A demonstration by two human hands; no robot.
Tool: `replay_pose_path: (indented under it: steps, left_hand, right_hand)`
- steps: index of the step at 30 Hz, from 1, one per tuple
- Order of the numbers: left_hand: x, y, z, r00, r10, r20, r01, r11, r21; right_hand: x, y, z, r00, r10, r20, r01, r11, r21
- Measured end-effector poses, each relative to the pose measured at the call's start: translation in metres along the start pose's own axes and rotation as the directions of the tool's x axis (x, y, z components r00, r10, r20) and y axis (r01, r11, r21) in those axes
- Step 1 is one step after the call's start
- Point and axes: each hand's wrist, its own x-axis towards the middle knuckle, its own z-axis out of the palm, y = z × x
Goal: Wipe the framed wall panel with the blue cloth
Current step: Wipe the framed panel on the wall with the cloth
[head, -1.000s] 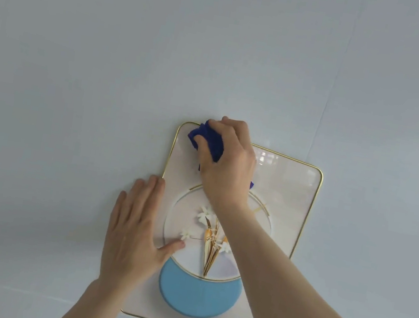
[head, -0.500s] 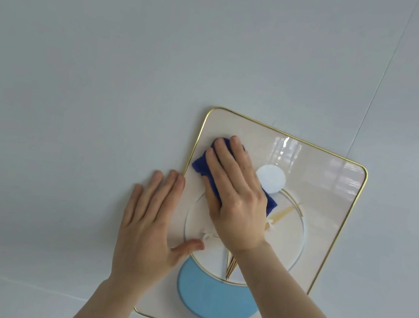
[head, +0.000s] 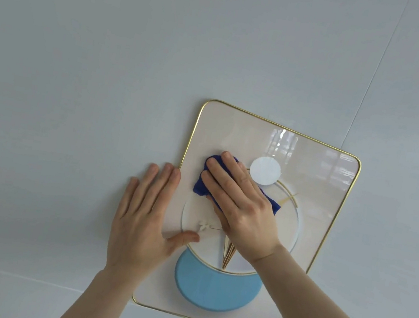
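Right hand [head: 244, 211]: fingers straight and close together, pressing the crumpled dark blue cloth [head: 202, 185] flat on the framed wall panel [head: 316, 193], near its left edge; the hand hides most of the cloth. Left hand [head: 140, 219]: fingers extended side by side on the wall [head: 77, 81], thumb spread onto the glossy cream face. A white disc [head: 265, 171] lies just beside the cloth.

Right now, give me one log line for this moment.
step: wipe | right hand: presses cloth on panel, upper left | left hand: flat across panel's left edge
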Motion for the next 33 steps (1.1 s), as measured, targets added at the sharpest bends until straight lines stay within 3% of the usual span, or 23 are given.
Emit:
replay_pose_path:
  steps: [11, 19, 21, 25, 29, 33]
  left_hand:
    - [-0.001, 0.008, -0.006, 0.999, -0.045, 0.022, 0.045, 0.999, 0.024]
    - [0.005, 0.032, -0.032, 0.967, -0.161, 0.197, 0.169, 0.985, -0.021]
    - [0.009, 0.035, -0.041, 0.947, -0.171, 0.272, 0.192, 0.980, -0.053]
    - [0.015, 0.041, -0.062, 0.938, -0.183, 0.296, 0.215, 0.973, -0.081]
    - [0.006, 0.065, -0.081, 0.964, -0.103, 0.244, 0.138, 0.982, -0.131]
    - [-0.007, 0.100, -0.092, 0.924, -0.006, 0.381, 0.117, 0.956, -0.270]
  right_hand:
    - [-0.066, 0.006, -0.039, 0.985, 0.066, 0.158, -0.052, 0.995, -0.088]
    - [-0.110, -0.015, -0.089, 0.906, 0.261, 0.334, -0.173, 0.947, -0.272]
    - [-0.120, -0.020, -0.108, 0.815, 0.388, 0.431, -0.262, 0.909, -0.323]
    - [-0.139, -0.024, -0.137, 0.492, 0.661, 0.566, -0.551, 0.740, -0.385]
    - [-0.145, -0.030, -0.165, 0.201, 0.807, 0.555, -0.824, 0.446, -0.350]
    - [-0.136, -0.037, -0.182, 0.013, 0.809, 0.588, -0.980, 0.128, -0.155]
